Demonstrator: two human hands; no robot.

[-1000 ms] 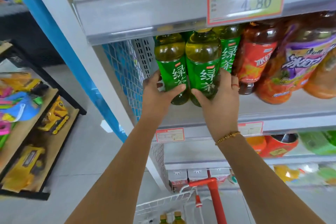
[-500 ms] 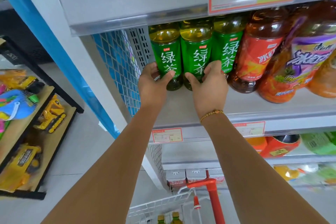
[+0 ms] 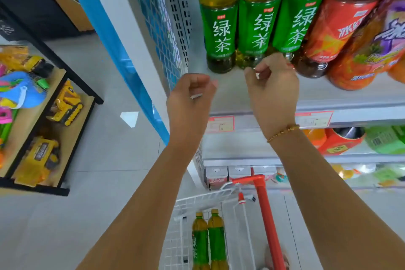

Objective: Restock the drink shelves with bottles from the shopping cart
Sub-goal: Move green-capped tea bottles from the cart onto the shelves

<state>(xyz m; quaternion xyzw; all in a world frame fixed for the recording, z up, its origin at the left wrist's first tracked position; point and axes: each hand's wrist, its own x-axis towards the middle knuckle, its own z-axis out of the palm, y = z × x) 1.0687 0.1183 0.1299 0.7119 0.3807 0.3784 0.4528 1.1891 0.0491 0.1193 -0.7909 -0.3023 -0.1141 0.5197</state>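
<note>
- Three green tea bottles [image 3: 258, 26] stand upright, side by side, labels outward, on the shelf [image 3: 328, 96] just beyond the fingers; I judge they are faced up for shoppers.
- Left hand [image 3: 190, 96] and right hand [image 3: 274, 90] hold nothing, fingers [image 3: 263, 70] loosely curled; the right ones sit just beside the middle bottle's base, and I cannot tell whether they touch it.
- Two spare bottles [image 3: 208, 243] stand in the cart [image 3: 197, 201], well below the fingers, not yet shelved.
- Right of the fingers: one red-labelled bottle [image 3: 335, 22] and one purple-labelled bottle [image 3: 377, 44].

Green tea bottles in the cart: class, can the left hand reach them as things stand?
Probably yes: the left hand holds nothing, and the green tea bottles stand uncovered in the open-topped cart below it.
</note>
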